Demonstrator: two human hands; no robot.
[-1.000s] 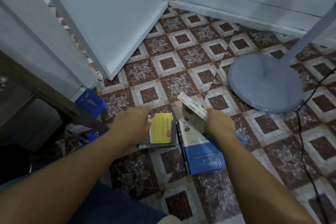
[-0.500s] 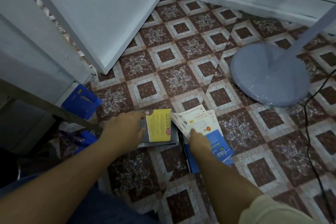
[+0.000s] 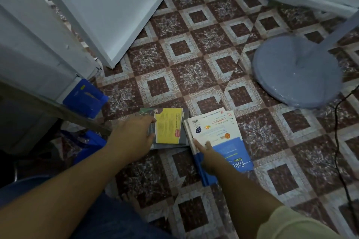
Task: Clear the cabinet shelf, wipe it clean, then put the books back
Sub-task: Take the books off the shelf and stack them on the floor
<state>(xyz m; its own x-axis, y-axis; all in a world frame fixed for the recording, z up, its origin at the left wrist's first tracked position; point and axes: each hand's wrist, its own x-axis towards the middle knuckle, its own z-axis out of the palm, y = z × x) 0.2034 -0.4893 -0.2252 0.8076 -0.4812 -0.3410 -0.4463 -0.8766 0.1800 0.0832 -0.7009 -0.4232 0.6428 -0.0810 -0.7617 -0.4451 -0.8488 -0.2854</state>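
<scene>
Head view: both hands are down at the tiled floor, and that is where the books lie, off the shelf. The left hand clasps the near edge of the yellow book, which tops a small dark pile. The right hand is released, fingers straight, fingertips pressing the cover of the white and blue books, a second pile just right of the yellow one, edges almost touching.

This looks like the clearing step, with books being laid out. To do it well, press each pile flat, square its edges and keep the spines facing one way, so they go back in order.

As for room, there is open tile ahead of both hands. Right of the right hand sit a fan base and a black cable, which could snag a sliding book. Left of the left hand a blue box crowds in, and a white door stands ahead on that side.
</scene>
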